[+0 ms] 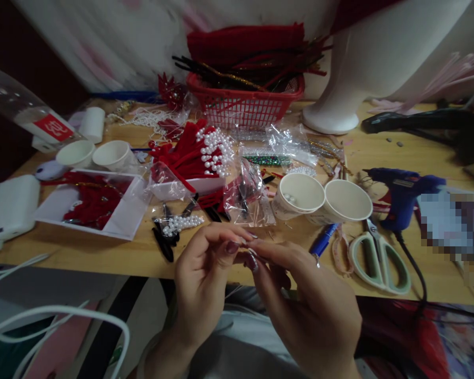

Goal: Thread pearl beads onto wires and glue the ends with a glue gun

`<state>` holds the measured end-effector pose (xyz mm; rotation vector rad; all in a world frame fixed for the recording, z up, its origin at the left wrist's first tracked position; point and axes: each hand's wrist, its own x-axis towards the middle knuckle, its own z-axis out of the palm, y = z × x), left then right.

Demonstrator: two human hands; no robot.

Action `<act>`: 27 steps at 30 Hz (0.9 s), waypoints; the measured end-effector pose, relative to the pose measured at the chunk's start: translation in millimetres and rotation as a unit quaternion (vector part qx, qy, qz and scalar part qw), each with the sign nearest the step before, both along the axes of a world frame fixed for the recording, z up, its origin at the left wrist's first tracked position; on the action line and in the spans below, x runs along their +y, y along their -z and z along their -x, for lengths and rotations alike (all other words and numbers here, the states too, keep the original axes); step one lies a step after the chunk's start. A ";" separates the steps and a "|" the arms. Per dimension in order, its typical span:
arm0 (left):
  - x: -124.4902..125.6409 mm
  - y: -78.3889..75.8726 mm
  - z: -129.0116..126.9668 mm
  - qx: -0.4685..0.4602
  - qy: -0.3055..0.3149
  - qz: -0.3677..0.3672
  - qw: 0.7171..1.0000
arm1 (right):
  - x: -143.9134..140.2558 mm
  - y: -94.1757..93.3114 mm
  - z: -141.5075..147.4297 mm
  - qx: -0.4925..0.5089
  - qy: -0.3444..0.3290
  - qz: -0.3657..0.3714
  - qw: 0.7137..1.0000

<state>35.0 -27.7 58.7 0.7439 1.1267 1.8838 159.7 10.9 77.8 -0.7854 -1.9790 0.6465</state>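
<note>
Head view, left hand: your left hand [205, 279] has thumb and forefinger pressed together, fingertips meeting the right's; what they pinch is too small to tell.
Head view, right hand: your right hand [308, 300] pinches likewise, just before the wooden tabletop [102, 252] edge.
Nearest things: two white paper cups [319, 200], pale green-handled scissors [379, 263], blue pen [324, 239].

1. Wooden table [102, 252], crowded.
2. Left: white tray [120, 223] of red pieces, two paper cups [92, 153].
3. Centre: red basket [243, 105], plastic bags [248, 195], two more cups [324, 200].
4. Right: scissors [379, 260], blue glue gun [401, 197], white mannequin base [332, 118].
</note>
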 end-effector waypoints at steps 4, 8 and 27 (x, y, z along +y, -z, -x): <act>0.0 2.4 -1.0 0.003 0.003 -0.012 1.000 | 0.3 0.2 -0.1 0.003 -0.016 -0.010 1.000; -1.1 3.7 0.4 0.033 0.011 -0.027 0.999 | 0.6 -2.1 -3.1 -0.009 -0.015 -0.011 1.000; -2.2 2.0 8.2 0.147 0.000 -0.001 0.989 | 6.0 -3.3 -2.0 -0.014 -0.060 0.013 0.998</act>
